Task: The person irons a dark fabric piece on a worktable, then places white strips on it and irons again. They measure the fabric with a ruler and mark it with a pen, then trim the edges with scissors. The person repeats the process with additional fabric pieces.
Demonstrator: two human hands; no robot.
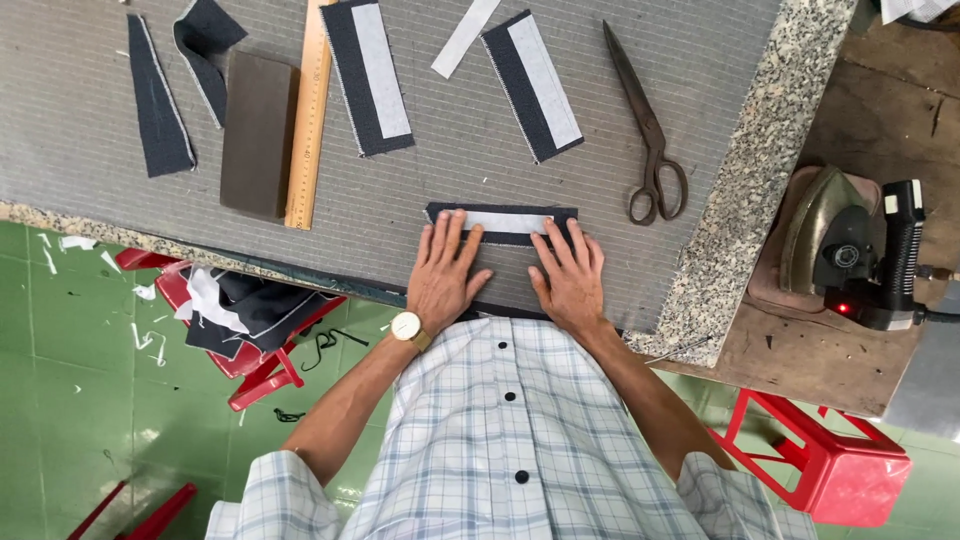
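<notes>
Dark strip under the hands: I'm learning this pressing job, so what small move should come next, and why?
Probably smooth the white strip flat along the dark strip with both hands. The left hand and right hand already pin its ends, and the iron stands off to the right, untouched.

Counter (745, 190): speckled granite edge, top covered in grey striped cloth. On it, near edge centre: dark fabric strip (503, 223) with white interfacing, both hands flat on it, left hand (445, 275), right hand (570, 280). Far centre: two more dark pieces (368, 75) (533, 85) with white strips, plus a loose white strip (465, 35). Right: scissors (650, 130). Left: wooden ruler (310, 115), brown block (257, 132) just beside it, two dark fabric scraps (157, 100) (207, 45).
</notes>
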